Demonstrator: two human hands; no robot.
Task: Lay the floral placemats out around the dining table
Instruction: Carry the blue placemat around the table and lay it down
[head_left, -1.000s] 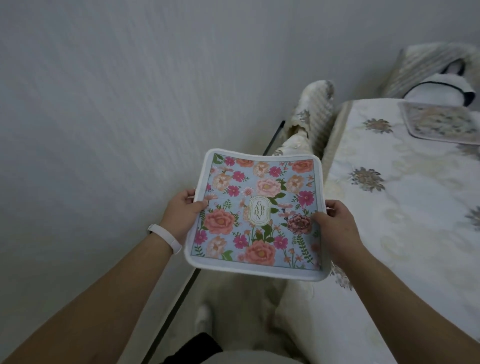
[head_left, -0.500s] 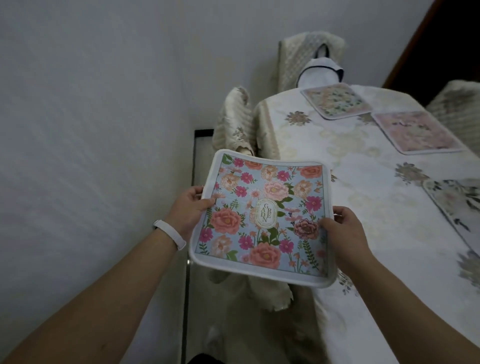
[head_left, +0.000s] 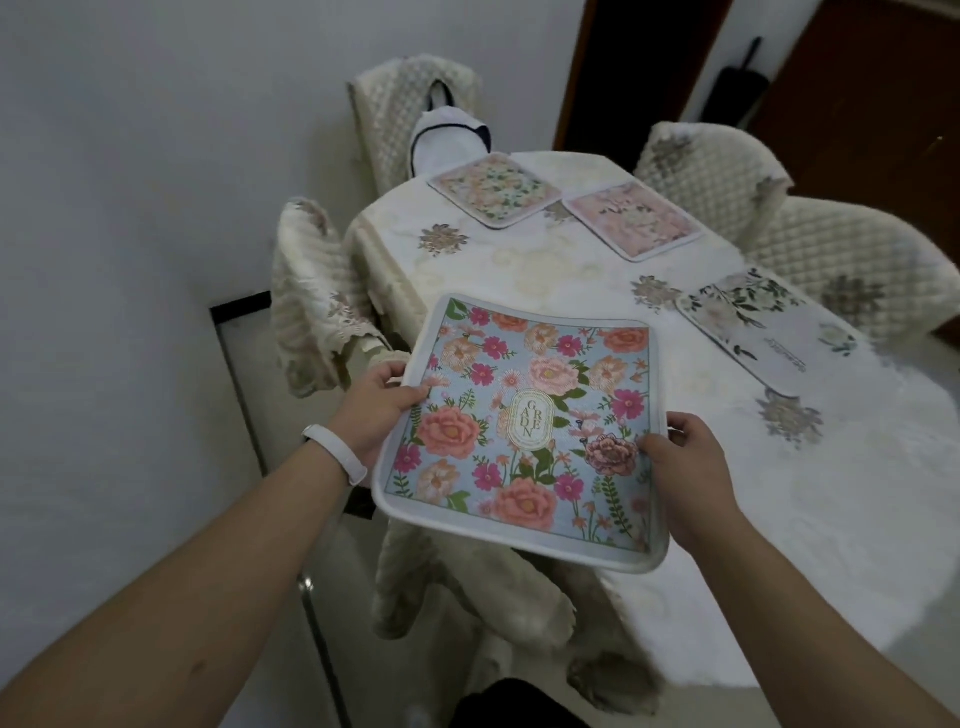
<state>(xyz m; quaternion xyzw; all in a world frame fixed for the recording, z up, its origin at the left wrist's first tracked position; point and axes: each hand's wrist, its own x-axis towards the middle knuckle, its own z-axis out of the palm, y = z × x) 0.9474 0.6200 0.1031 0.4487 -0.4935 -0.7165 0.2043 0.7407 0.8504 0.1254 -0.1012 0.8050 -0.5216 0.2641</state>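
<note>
A light blue floral placemat (head_left: 524, 431) with a white border hangs in the air over the near left edge of the dining table (head_left: 519, 270). My left hand (head_left: 376, 410) grips its left edge and my right hand (head_left: 685, 467) grips its right edge. Three other placemats lie flat on the cream tablecloth: a green-and-cream one (head_left: 493, 189) at the far end, a pink one (head_left: 631, 223) beside it, and a white one with green leaves (head_left: 763, 332) on the right side.
Quilted cream chairs stand around the table: one on the left (head_left: 306, 291), one at the far end (head_left: 410, 98) with a white bag (head_left: 447, 140) on it, two on the right (head_left: 857, 270). A white wall runs close along the left. Dark wooden doors stand behind.
The view has swung right and up, bringing the whole table and three laid placemats into sight. The blue placemat, still in both hands, has moved over the table's near left edge.
</note>
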